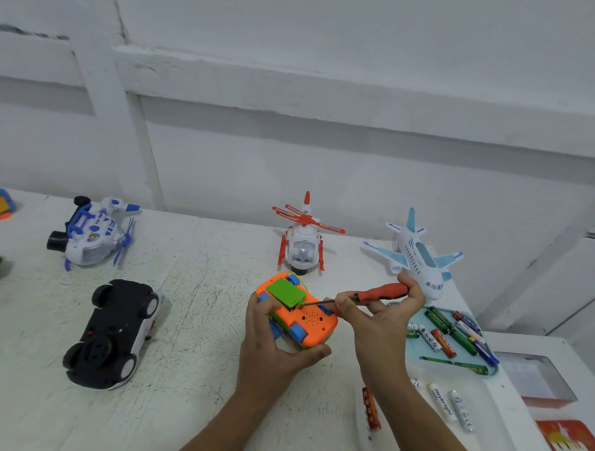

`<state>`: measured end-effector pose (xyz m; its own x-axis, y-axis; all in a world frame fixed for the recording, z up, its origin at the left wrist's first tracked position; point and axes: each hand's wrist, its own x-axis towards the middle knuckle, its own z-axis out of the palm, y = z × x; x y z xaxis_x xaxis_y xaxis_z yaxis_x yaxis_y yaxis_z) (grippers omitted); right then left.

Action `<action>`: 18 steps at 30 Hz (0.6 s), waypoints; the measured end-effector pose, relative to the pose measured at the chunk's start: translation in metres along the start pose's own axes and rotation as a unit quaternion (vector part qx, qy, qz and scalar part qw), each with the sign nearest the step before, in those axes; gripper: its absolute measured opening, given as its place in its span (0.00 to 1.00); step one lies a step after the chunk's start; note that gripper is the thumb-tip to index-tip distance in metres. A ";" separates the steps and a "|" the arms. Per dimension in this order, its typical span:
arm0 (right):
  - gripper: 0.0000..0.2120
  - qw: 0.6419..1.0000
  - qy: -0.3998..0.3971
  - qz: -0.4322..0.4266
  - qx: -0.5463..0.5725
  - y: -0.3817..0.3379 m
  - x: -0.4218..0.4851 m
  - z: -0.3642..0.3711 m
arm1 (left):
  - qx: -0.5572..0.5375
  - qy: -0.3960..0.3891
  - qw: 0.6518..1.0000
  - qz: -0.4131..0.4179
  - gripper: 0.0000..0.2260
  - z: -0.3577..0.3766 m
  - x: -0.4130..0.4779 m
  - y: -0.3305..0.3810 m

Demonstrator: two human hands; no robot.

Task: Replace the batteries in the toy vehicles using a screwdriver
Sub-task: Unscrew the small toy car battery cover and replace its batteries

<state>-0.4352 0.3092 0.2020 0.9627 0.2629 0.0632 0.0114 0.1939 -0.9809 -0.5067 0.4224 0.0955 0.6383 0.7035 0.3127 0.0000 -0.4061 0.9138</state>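
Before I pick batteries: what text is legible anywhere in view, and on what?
"Heybright": white battery lying outside the tray.
"CE": silver battery beside it.
Batteries in the tray: print too small to read.
Red box: print blurred.

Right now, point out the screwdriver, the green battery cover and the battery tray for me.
screwdriver [382,292], head view, on its red handle.
green battery cover [286,292], head view, middle of the flat lid.
battery tray [422,350], head view, bare teal floor near its left edge.
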 end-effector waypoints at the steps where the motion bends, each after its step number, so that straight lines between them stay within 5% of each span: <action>1: 0.37 1.000 -0.001 0.002 -0.001 0.001 0.001 -0.001 | -0.004 0.001 1.000 0.011 0.37 0.000 0.000 -0.001; 12: 0.36 0.987 -0.099 0.124 0.012 -0.006 0.032 -0.007 | -0.013 -0.014 0.999 0.033 0.37 0.000 0.002 -0.007; 18: 0.34 0.941 -0.227 0.134 -0.212 -0.019 0.057 0.001 | 0.008 -0.019 0.998 0.054 0.37 0.001 0.002 -0.007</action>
<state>-0.3808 0.3214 0.2248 0.7325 0.6448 -0.2185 -0.0154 -0.3052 -0.9522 -0.5049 0.4264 0.0892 0.6636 0.6328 0.3989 -0.0589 -0.4874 0.8712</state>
